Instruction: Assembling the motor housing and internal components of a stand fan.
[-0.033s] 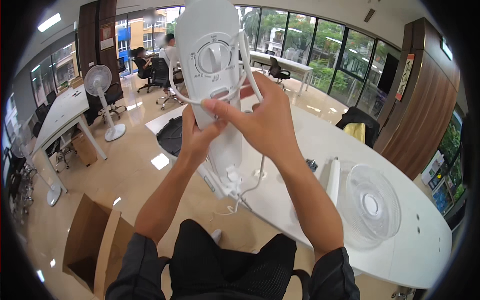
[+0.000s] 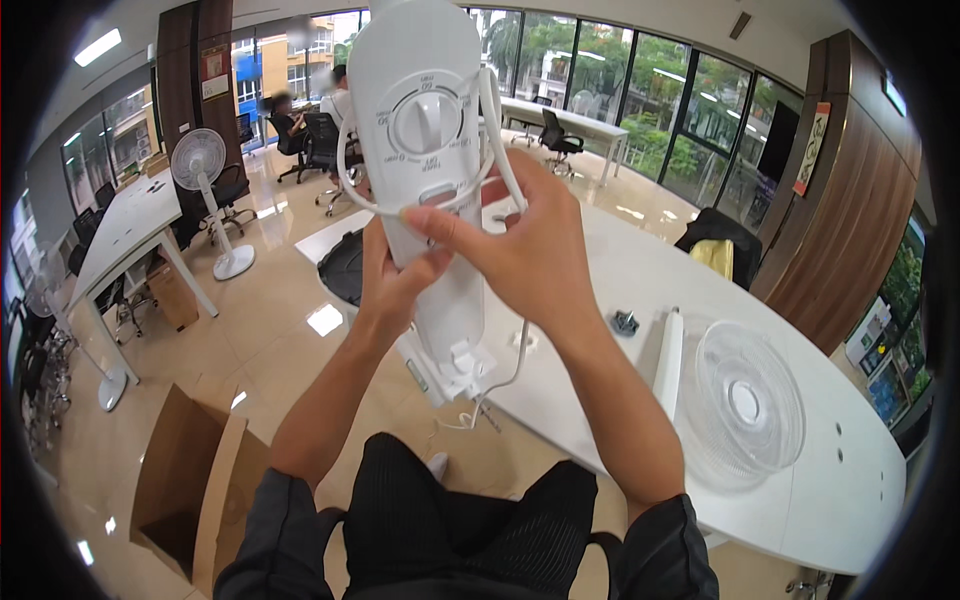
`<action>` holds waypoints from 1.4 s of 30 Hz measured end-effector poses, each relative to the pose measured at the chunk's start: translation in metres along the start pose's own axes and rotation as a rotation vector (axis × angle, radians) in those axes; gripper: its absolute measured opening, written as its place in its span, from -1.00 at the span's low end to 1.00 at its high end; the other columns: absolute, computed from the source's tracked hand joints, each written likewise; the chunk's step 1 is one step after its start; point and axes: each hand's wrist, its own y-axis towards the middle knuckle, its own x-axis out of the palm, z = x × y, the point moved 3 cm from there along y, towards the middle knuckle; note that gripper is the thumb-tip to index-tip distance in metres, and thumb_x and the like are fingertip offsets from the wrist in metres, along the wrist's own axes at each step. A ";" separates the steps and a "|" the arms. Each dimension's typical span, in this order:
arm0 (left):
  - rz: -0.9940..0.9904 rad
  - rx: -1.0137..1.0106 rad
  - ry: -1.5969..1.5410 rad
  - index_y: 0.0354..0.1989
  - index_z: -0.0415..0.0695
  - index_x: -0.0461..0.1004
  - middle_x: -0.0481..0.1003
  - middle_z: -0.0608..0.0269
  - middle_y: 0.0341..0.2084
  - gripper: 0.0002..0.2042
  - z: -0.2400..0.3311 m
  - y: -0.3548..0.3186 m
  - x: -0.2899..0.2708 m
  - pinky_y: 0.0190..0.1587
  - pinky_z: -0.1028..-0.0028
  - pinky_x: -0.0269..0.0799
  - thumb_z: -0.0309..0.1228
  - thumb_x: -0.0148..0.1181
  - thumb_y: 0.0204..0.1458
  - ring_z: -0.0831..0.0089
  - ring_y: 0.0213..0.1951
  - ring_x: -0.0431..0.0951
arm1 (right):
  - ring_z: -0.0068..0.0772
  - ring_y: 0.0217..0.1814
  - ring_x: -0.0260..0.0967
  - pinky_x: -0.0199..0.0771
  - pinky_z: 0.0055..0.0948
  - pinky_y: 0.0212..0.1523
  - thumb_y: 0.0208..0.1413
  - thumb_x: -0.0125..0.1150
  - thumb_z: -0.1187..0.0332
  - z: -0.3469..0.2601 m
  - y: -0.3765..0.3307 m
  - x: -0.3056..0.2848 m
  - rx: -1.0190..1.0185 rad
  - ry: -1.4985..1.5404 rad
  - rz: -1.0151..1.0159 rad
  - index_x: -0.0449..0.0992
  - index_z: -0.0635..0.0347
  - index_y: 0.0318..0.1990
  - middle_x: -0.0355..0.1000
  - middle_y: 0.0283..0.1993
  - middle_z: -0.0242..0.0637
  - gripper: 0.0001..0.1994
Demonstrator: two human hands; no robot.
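A white fan control housing (image 2: 410,55) with a round timer dial (image 2: 428,122) is held up in front of me, its dial side facing me. My left hand (image 2: 393,278) is closed around its lower left side, thumb on the front. From the right, my right hand (image 2: 535,235) grips it, thumb laid across the front below the dial; its other fingers are partly hidden. A white power cord (image 2: 489,105) loops around the housing and passes by my right thumb. Below my hands, the narrower white lower part (image 2: 452,315) ends in a clip-like piece above the table edge.
On the white table (image 2: 800,520) lie clear fan grilles (image 2: 770,440), a long white part (image 2: 668,370), a small dark part (image 2: 625,322) and a black round piece (image 2: 342,270). An open cardboard box (image 2: 175,480) stands at lower left. A standing fan (image 2: 199,162) and seated people are farther off.
The room and table have shifted slightly in view. Both hands keep the same hold on the housing and cord.
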 end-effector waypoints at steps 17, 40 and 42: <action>0.210 -0.448 -0.286 0.24 -0.25 0.31 0.53 0.05 0.01 -0.37 -0.002 -0.283 -0.064 0.02 0.25 0.59 0.12 -0.08 0.34 0.27 -0.02 0.62 | -0.69 -0.58 0.23 0.21 -0.63 -0.53 0.16 0.40 0.27 -0.066 -0.243 -0.018 0.693 0.270 -0.408 0.59 0.28 -0.26 0.44 -0.49 -0.44 -0.77; 0.169 -0.196 0.021 0.33 -0.29 0.15 0.42 0.08 0.12 -0.27 0.026 -0.230 -0.114 0.21 0.26 0.37 0.03 0.21 0.23 0.34 0.11 0.47 | -0.81 -0.66 -0.06 -0.17 -0.59 -0.63 0.37 0.12 0.22 0.025 -0.333 -0.140 0.943 0.213 0.019 0.54 0.12 -0.42 0.09 -0.67 -0.69 -0.70; 0.117 -0.240 -0.054 0.34 -0.29 0.14 0.41 0.07 0.14 -0.26 0.032 -0.241 -0.112 0.23 0.25 0.36 0.02 0.23 0.21 0.33 0.14 0.46 | -0.82 -0.67 -0.14 -0.25 -0.59 -0.63 0.34 0.19 0.21 0.037 -0.296 -0.159 0.939 0.223 -0.045 0.54 0.16 -0.42 0.05 -0.67 -0.70 -0.71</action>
